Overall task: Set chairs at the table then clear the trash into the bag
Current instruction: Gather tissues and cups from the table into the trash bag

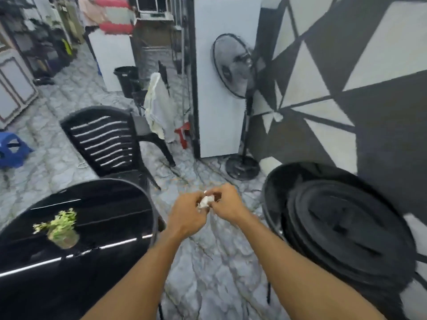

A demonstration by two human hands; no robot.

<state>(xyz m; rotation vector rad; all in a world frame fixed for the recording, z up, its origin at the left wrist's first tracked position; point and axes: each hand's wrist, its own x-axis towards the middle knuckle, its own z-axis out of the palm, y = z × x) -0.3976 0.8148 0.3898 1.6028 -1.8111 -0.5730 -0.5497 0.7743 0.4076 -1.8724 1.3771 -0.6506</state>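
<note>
Two hands; two chairs; one table

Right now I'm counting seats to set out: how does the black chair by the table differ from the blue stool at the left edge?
The black chair has a tall slatted back; the blue stool has none. The chair stands against the round table; the stool sits apart on the floor. The chair looks much larger. Both appear to be plastic.

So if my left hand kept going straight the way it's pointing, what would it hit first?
The left hand points up-right and already meets the white crumpled paper, with the right hand on its far side. Beyond looks like bare floor, though depth is unclear.
</note>
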